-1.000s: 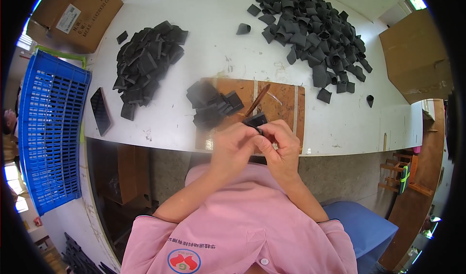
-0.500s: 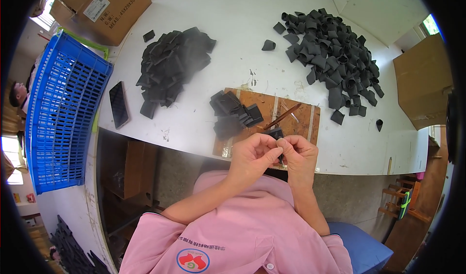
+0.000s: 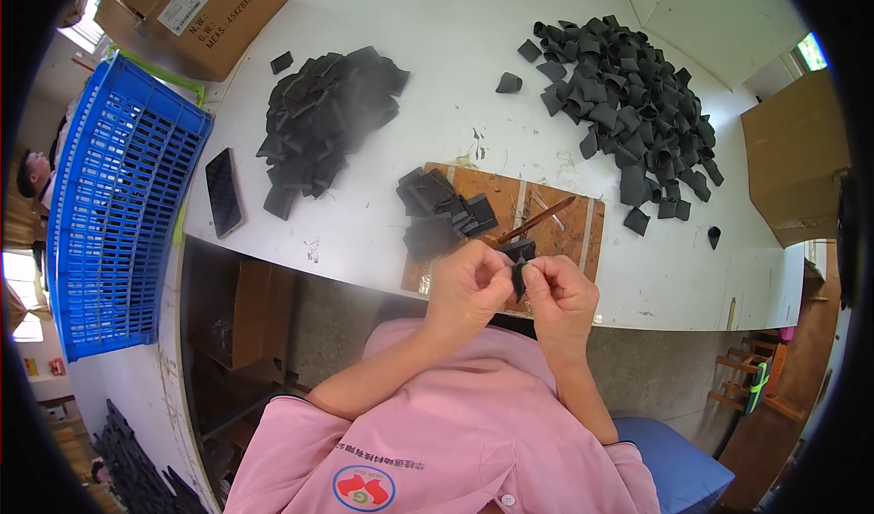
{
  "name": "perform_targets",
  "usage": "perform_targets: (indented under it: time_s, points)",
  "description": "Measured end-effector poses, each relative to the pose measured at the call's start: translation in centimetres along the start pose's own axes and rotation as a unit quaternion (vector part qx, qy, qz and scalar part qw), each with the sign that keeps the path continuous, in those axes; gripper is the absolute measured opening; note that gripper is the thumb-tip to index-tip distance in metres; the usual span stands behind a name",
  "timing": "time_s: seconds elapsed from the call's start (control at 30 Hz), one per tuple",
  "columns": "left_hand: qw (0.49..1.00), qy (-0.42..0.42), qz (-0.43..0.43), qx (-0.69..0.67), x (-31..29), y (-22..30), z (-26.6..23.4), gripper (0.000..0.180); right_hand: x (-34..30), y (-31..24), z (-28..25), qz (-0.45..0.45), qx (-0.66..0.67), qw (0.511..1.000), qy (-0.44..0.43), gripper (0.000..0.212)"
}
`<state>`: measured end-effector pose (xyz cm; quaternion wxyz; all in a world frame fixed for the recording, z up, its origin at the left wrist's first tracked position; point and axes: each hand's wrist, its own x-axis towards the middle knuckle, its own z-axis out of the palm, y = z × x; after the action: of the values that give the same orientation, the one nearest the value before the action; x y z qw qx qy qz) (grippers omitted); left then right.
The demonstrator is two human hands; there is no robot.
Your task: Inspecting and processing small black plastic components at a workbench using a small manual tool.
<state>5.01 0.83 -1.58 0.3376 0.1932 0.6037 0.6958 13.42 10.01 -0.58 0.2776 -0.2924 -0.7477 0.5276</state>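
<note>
Between my fingertips is a small black fabric piece (image 3: 519, 280), held over the near edge of a brown board (image 3: 555, 241). My left hand (image 3: 469, 286) is closed in a pinch at its left side. My right hand (image 3: 560, 297) pinches it from the right with thumb and forefinger. Just beyond my fingers lies another black piece (image 3: 521, 249), partly hidden. A brown pointed stick (image 3: 539, 221) rests slantwise on the board. Several flat black pieces (image 3: 446, 209) are stacked on the board's left part and overhang it.
A heap of flat black pieces (image 3: 328, 113) lies at the left of the white table (image 3: 446, 68); a larger heap of black tube-like pieces (image 3: 633, 104) is at the right. A phone (image 3: 223, 193), blue crate (image 3: 127, 213) and cardboard box (image 3: 196, 18) stand left, another carton (image 3: 797, 154) right.
My fingertips have drawn slightly apart, and more of the black piece shows between them. The left hand has shifted a little to the left. The heaps lie as before.
</note>
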Motion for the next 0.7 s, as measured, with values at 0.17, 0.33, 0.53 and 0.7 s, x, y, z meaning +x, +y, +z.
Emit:
perform_targets:
  time_s: [0.17,0.33,0.53,0.7]
  points:
    - [0.996,0.029,-0.016,-0.079,-0.2,0.8,-0.5,0.007,0.2,-0.7,0.5,-0.057,-0.055,0.996,0.028,0.004]
    - [0.997,0.012,-0.051,-0.061,-0.4,0.7,-0.4,0.008,0.1,-1.0,0.7,0.01,0.042,0.999,-0.011,0.003]
    - [0.998,0.042,0.0,0.039,-0.4,0.4,-0.7,0.006,-0.1,-0.6,0.3,-0.019,0.006,0.999,-0.039,0.005]
    - [0.963,0.099,0.131,0.212,-0.4,0.1,-0.3,0.004,0.0,-0.6,0.2,-0.08,-0.014,0.997,-0.009,0.009]
